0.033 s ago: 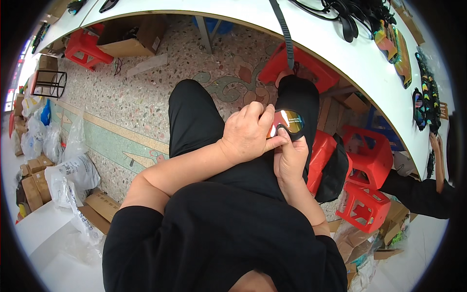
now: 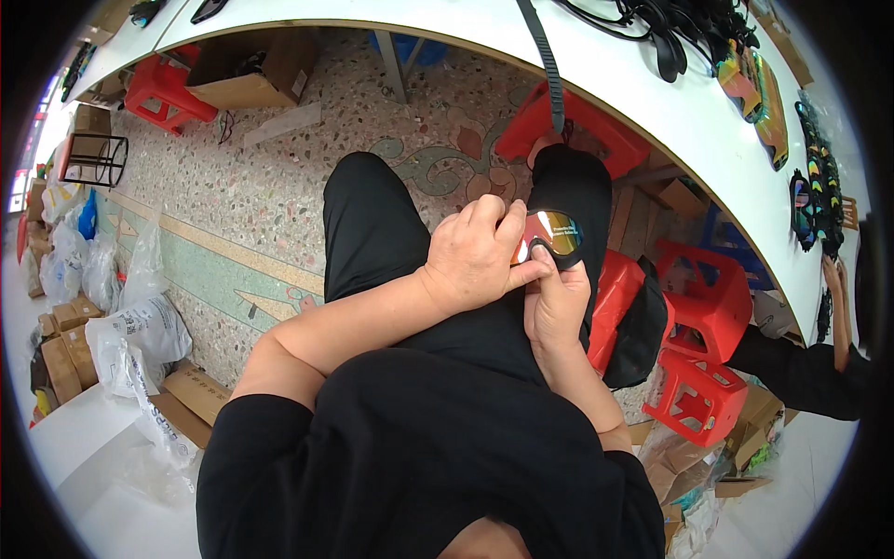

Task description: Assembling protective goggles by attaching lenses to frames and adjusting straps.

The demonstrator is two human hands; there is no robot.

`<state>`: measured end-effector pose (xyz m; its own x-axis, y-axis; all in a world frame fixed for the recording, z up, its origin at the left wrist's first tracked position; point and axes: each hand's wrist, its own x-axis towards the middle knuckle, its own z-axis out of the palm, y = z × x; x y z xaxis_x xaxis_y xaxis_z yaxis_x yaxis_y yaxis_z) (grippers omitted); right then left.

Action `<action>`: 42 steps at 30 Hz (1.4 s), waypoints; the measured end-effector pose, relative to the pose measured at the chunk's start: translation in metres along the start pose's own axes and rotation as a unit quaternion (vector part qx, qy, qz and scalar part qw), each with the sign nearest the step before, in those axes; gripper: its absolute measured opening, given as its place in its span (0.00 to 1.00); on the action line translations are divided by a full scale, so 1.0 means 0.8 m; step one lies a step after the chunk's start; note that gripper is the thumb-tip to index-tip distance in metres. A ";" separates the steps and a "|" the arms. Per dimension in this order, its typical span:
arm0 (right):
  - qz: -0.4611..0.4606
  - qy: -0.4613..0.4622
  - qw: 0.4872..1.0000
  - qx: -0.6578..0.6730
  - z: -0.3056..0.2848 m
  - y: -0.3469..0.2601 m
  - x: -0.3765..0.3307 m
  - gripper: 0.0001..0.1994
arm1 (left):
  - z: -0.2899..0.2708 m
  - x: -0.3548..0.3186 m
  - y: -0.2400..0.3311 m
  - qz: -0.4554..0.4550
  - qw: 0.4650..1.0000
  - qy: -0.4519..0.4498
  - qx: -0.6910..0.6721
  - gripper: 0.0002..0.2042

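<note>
Above my right thigh, both hands grip a pair of swim goggles (image 2: 559, 233) with a black frame and mirrored orange-yellow lenses. My left hand (image 2: 475, 252) is closed round the left part of the goggles and covers most of it. From below, my right hand (image 2: 559, 298) pinches them, its thumb pressed near the middle of the frame. One lens faces up, with small print on its surface. The fingers under the goggles are hidden.
A white table (image 2: 633, 84) curves across the top and right, bearing black straps (image 2: 666, 47), mirrored lens pieces (image 2: 759, 102) and more goggles (image 2: 803, 210). One strap (image 2: 545, 65) overhangs its edge. Red stools (image 2: 703, 298) stand at right, near another person's arm (image 2: 838, 307). Plastic bags (image 2: 140, 345) lie left.
</note>
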<state>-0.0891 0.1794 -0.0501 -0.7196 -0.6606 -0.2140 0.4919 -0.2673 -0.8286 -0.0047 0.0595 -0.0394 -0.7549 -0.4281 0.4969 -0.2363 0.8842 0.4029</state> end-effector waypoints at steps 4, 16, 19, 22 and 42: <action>0.002 -0.004 1.000 -0.004 0.005 0.000 -0.001 0.12 | -0.001 -0.005 0.001 -0.002 1.000 0.002 0.001 0.36; 0.157 -0.032 0.987 -0.014 0.002 -0.022 0.012 0.06 | 0.010 0.003 -0.013 -0.027 0.999 -0.019 -0.041 0.29; 0.229 -0.220 0.916 -0.243 -0.020 -0.057 0.021 0.04 | -0.005 0.007 -0.031 -0.061 0.998 0.012 -0.031 0.21; -0.129 -0.101 0.897 -0.410 -0.042 -0.059 0.010 0.12 | -0.012 0.005 -0.024 -0.025 0.998 0.032 -0.049 0.11; -0.294 -0.133 0.797 -0.510 -0.058 -0.013 0.024 0.15 | -0.005 -0.013 -0.013 0.041 0.977 -0.181 -0.104 0.21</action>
<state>-0.1307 0.2021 -0.0698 -0.4818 -0.7933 0.3721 -0.6446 0.0331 -0.7638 0.0081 0.0540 -0.0462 -0.9419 -0.2303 0.2443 -0.0655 0.8397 0.5391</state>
